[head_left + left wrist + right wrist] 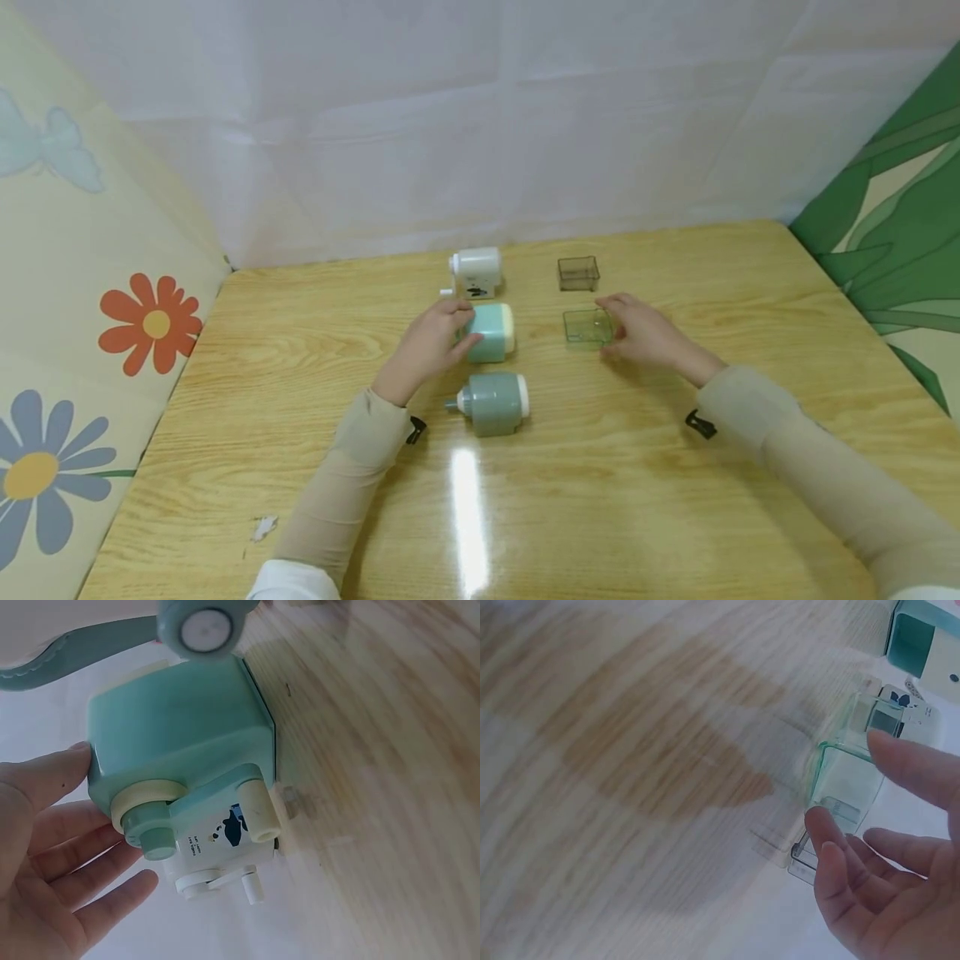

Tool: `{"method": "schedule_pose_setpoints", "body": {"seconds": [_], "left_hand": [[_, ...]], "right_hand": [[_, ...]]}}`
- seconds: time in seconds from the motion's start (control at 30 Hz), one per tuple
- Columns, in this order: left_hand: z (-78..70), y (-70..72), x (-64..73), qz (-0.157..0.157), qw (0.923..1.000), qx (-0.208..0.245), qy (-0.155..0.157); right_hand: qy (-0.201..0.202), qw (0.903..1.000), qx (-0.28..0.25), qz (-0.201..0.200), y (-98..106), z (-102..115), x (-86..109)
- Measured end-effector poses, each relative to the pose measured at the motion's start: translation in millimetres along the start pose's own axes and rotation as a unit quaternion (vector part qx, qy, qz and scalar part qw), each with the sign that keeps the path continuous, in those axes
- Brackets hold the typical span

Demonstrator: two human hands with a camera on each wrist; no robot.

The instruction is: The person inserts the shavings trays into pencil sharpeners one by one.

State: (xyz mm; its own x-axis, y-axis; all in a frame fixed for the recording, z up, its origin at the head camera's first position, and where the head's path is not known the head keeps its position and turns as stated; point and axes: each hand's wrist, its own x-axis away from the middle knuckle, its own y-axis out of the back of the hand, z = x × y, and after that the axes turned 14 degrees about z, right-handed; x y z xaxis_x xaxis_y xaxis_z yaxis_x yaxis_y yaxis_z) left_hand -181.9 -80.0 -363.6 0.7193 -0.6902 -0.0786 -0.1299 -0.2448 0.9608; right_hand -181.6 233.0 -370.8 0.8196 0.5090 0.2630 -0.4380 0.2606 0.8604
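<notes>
A teal crank pencil sharpener (489,332) lies on the table, its crank and cream handle showing in the left wrist view. My left hand (433,340) holds it at its left end, thumb on one side and fingers on the other. My right hand (641,332) grips the right end of a see-through green shavings drawer (582,327) between thumb and fingertips. In the right wrist view the thumb lies at one edge of this drawer (847,780) and the index finger at the opposite one.
A white sharpener (478,268) stands behind the teal one, and a grey-green sharpener (497,404) lies in front. Behind the green drawer sits a see-through brown drawer (577,273). A pale torn patch (264,527) marks the wooden table (600,517) at front left.
</notes>
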Motion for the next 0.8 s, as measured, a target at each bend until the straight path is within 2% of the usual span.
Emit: {"method": "schedule_pose_setpoints", "body": {"seconds": [0.2,0.53,0.8], "left_hand": [[0.6,-1.0,-0.9,-0.01,0.9999,-0.003,-0.008],[-0.1,0.0,-1.2,-0.002,1.0,0.005,0.004],[0.0,-0.1,-0.4,-0.012,0.9999,0.002,0.001]], "right_hand": [[0.001,1.0,0.005,0.0,0.9,-0.9,-0.7],[0.006,0.9998,0.011,0.013,-2.8,-1.2,-5.2],[0.014,0.9995,0.019,0.019,-3.5,2.6,-8.9]]}}
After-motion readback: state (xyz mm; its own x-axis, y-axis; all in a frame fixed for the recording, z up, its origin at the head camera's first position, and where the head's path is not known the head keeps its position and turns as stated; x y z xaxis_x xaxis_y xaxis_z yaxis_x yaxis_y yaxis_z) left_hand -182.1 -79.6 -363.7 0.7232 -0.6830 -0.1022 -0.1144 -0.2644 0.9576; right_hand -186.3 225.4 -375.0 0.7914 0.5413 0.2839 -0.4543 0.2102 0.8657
